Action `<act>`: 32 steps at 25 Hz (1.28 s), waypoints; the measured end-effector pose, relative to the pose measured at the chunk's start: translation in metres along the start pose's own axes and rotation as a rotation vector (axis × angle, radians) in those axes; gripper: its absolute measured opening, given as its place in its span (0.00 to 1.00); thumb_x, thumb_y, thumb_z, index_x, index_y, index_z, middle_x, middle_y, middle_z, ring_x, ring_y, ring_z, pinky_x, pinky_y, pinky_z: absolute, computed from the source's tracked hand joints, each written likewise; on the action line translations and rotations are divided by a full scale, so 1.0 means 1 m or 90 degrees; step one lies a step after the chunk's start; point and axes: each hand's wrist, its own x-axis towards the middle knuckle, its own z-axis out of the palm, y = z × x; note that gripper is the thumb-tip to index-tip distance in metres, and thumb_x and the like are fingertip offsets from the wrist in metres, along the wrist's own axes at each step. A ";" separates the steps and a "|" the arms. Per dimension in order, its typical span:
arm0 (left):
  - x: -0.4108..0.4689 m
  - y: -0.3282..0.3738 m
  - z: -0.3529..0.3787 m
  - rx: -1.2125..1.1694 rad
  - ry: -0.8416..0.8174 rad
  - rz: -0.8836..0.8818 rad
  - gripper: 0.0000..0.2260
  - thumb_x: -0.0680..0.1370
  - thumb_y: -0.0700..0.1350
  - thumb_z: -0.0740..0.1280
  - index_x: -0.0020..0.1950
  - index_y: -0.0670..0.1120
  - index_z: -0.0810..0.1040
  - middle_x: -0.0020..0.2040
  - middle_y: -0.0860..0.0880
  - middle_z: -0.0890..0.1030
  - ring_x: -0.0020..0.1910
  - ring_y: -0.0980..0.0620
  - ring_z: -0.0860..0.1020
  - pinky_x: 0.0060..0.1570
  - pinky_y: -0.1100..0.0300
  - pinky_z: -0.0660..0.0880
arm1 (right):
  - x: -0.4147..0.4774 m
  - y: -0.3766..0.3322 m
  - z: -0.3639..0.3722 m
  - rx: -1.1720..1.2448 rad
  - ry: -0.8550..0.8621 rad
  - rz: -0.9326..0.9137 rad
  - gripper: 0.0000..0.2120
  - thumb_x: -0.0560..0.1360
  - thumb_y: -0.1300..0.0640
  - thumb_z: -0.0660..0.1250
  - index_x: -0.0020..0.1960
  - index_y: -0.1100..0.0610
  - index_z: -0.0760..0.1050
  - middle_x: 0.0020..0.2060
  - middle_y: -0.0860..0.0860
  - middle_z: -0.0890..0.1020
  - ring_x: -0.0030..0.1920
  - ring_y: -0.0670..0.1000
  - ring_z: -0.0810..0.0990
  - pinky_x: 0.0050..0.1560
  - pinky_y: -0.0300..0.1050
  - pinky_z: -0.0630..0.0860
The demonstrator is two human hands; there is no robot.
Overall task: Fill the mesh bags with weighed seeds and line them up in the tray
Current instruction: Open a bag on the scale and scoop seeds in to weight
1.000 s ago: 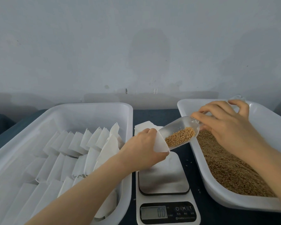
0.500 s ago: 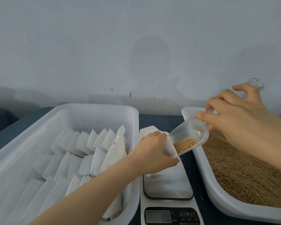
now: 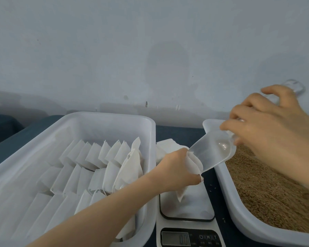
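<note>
My left hand [image 3: 175, 168] grips the open mouth of a white mesh bag [image 3: 194, 163] above the scale [image 3: 187, 220]; the bag's bottom hangs down onto the scale platform. My right hand [image 3: 268, 129] holds a clear plastic scoop [image 3: 214, 152] by its handle, tilted steeply with its lip at the bag's mouth. No seeds show in the scoop. A white tray [image 3: 150, 132] on the left holds several rows of white bags [image 3: 100, 157]. A second white tray [image 3: 223, 182] on the right is filled with brown seeds [image 3: 268, 193].
A small stack of spare white bags [image 3: 165, 147] lies behind my left hand, between the two trays. The scale's display [image 3: 175, 238] is lit at the bottom edge. A few loose seeds [image 3: 212, 187] lie on the dark tabletop. A pale wall stands close behind.
The scoop has tipped up further and its seeds have gone from it into the bag. My right hand rose; the view shifted slightly downward.
</note>
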 end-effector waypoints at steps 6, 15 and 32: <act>0.001 -0.005 0.004 0.000 -0.058 -0.011 0.18 0.71 0.49 0.71 0.58 0.51 0.70 0.51 0.53 0.76 0.49 0.53 0.76 0.51 0.56 0.78 | -0.038 0.045 0.029 0.177 -0.114 0.335 0.13 0.69 0.44 0.64 0.45 0.47 0.61 0.31 0.48 0.76 0.27 0.54 0.77 0.36 0.53 0.78; -0.001 -0.005 0.001 -0.016 -0.038 -0.017 0.14 0.70 0.50 0.71 0.50 0.57 0.70 0.45 0.58 0.75 0.41 0.60 0.75 0.32 0.69 0.68 | -0.102 0.001 0.111 0.312 -0.395 0.692 0.14 0.78 0.49 0.62 0.49 0.57 0.61 0.33 0.51 0.73 0.28 0.50 0.74 0.24 0.41 0.65; -0.006 -0.002 -0.002 0.011 -0.048 -0.028 0.14 0.71 0.51 0.71 0.51 0.58 0.70 0.44 0.59 0.75 0.40 0.61 0.75 0.28 0.74 0.65 | -0.099 -0.013 0.095 0.272 -0.628 0.650 0.24 0.76 0.57 0.61 0.68 0.59 0.57 0.42 0.51 0.75 0.42 0.54 0.77 0.40 0.47 0.73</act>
